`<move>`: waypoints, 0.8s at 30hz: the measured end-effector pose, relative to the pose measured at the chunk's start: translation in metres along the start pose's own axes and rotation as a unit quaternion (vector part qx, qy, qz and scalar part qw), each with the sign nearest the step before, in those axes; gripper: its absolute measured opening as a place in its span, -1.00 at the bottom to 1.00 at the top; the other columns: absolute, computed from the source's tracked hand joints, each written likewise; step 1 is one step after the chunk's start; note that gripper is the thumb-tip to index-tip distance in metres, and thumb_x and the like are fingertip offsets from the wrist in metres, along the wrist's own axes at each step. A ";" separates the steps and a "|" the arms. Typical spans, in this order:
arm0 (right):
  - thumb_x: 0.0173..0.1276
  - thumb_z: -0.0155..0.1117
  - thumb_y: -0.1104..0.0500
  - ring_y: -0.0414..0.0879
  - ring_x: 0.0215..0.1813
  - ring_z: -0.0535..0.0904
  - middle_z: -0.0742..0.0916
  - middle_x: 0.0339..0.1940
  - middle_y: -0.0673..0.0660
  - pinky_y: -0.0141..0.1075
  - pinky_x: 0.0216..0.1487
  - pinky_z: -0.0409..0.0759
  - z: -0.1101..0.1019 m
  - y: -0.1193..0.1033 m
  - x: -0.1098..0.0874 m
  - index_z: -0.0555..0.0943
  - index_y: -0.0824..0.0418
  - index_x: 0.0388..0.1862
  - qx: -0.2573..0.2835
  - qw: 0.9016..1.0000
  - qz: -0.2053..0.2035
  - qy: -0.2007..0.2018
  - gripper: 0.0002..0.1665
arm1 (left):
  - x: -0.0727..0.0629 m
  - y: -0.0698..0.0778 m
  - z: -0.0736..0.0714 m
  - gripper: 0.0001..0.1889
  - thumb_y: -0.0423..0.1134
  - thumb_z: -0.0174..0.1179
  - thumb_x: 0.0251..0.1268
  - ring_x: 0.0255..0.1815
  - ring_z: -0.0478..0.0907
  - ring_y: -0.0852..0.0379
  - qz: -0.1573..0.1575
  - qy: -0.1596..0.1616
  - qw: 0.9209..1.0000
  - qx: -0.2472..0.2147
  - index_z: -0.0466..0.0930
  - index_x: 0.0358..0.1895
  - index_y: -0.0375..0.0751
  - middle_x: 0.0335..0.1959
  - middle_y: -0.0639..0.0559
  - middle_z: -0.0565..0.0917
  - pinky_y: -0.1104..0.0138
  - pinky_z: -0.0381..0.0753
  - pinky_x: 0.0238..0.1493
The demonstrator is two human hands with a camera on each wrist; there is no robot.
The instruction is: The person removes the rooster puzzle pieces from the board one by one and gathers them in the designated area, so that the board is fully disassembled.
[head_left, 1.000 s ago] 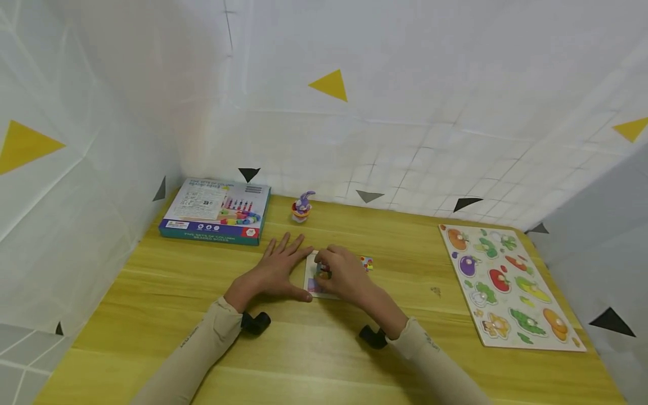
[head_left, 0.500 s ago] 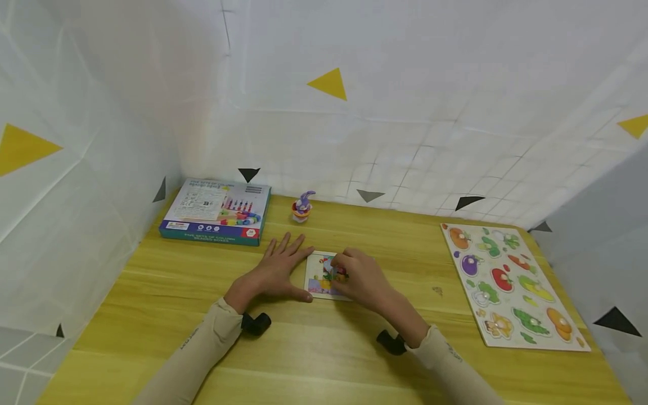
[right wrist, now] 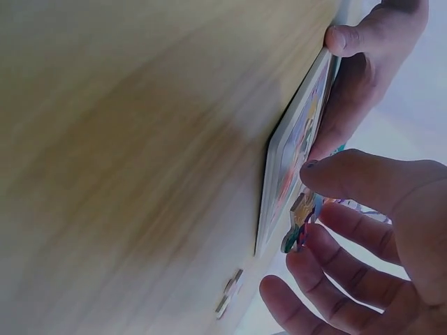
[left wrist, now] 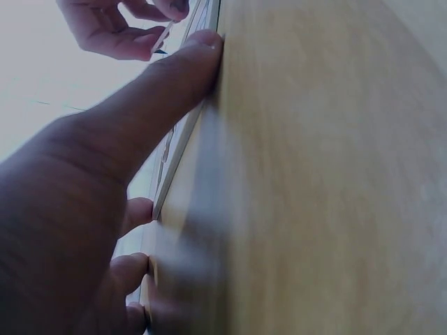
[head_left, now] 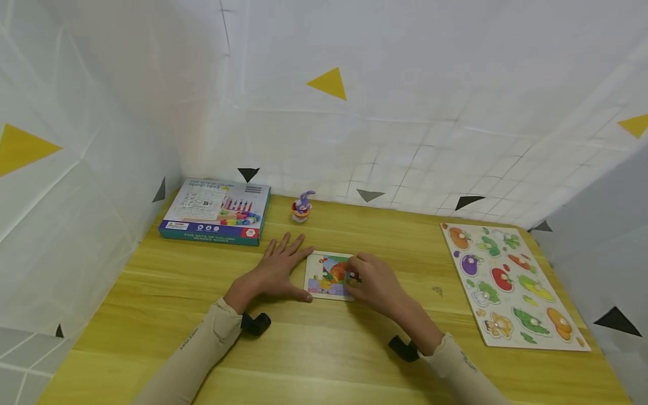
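A small framed jigsaw puzzle (head_left: pixel 328 284) with a colourful picture lies on the table between my hands. My left hand (head_left: pixel 275 271) rests spread beside it, the thumb and a fingertip against its left edge, as the left wrist view also shows. My right hand (head_left: pixel 377 284) is over the puzzle's right side. Between its thumb and fingers it pinches a jigsaw piece (right wrist: pixel 300 218), tilted up and raised above the board in the right wrist view. Another loose jigsaw piece (right wrist: pixel 229 294) lies on the table past the puzzle's edge; the right hand hides it in the head view.
At the back left lies a flat toy box (head_left: pixel 215 211). A purple rabbit figurine (head_left: pixel 302 207) stands right of it. On the right is a large vegetable peg board (head_left: pixel 513 287). White sheeting (head_left: pixel 405 101) walls the wooden table (head_left: pixel 314 354) at the back and sides.
My right hand has moved right across the puzzle, uncovering more of its picture. The loose piece on the right has become covered by the hand. My left hand has stayed in place.
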State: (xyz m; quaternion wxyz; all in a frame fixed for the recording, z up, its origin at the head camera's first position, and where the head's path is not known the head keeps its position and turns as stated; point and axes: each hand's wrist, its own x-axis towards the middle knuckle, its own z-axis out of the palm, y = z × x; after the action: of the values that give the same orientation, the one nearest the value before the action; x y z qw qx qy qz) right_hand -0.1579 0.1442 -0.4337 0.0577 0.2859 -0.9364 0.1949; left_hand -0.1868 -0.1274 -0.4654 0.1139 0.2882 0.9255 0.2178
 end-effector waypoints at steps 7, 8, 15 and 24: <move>0.02 0.62 0.27 -0.16 -0.28 0.55 0.65 -0.31 0.04 -0.28 -0.29 0.58 -0.002 0.007 -0.007 0.71 0.22 -0.22 0.005 1.000 0.004 0.002 -0.68 | -0.001 -0.001 0.000 0.19 0.47 0.35 -0.05 0.61 -0.43 -0.23 0.000 0.001 1.000 0.003 0.02 0.63 0.06 0.65 -0.11 -0.20 -0.18 -0.44 0.49; 0.02 0.61 0.28 -0.15 -0.29 0.55 0.65 -0.31 0.04 -0.28 -0.30 0.58 -0.002 0.009 -0.008 0.71 0.22 -0.23 0.006 1.000 0.005 0.003 -0.68 | -0.001 -0.001 0.000 0.19 0.47 0.36 -0.06 0.61 -0.43 -0.23 -0.001 0.001 1.000 0.003 0.03 0.63 0.06 0.65 -0.11 -0.20 -0.18 -0.44 0.49; 0.01 0.61 0.27 -0.17 -0.30 0.55 0.65 -0.33 0.04 -0.28 -0.33 0.57 -0.005 0.017 -0.013 0.71 0.22 -0.25 0.005 1.000 0.019 0.005 -0.69 | 0.000 -0.002 0.001 0.19 0.46 0.36 -0.06 0.61 -0.42 -0.23 -0.002 0.000 1.000 0.002 0.03 0.63 0.05 0.65 -0.11 -0.19 -0.17 -0.44 0.49; -0.01 0.62 0.29 -0.18 -0.33 0.54 0.65 -0.35 0.03 -0.28 -0.33 0.56 -0.006 0.026 -0.019 0.71 0.21 -0.26 0.000 1.000 0.024 0.007 -0.69 | 0.000 -0.002 0.001 0.20 0.47 0.36 -0.06 0.61 -0.44 -0.22 -0.001 0.000 1.000 0.001 0.02 0.63 0.05 0.65 -0.10 -0.20 -0.15 -0.47 0.49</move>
State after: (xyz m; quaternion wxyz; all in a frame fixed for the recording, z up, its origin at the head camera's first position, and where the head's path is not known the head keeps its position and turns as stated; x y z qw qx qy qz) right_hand -0.1568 0.1758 -0.4408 0.0596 0.2623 -0.9426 0.1980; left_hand -0.1876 -0.1281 -0.4676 0.1140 0.2870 0.9260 0.2171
